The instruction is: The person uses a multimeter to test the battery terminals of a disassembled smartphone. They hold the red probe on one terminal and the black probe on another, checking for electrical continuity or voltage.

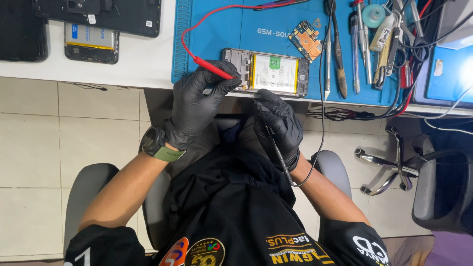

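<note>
— What's furthest left?

— A second opened phone on the white bench, well apart; then the left hand, gloved black, pinching a red probe whose tip touches the opened phone on the blue mat.

— And to the right?

— The right hand grips a black probe, tip at the phone's near edge; a loose circuit board and tools lie beyond.
</note>
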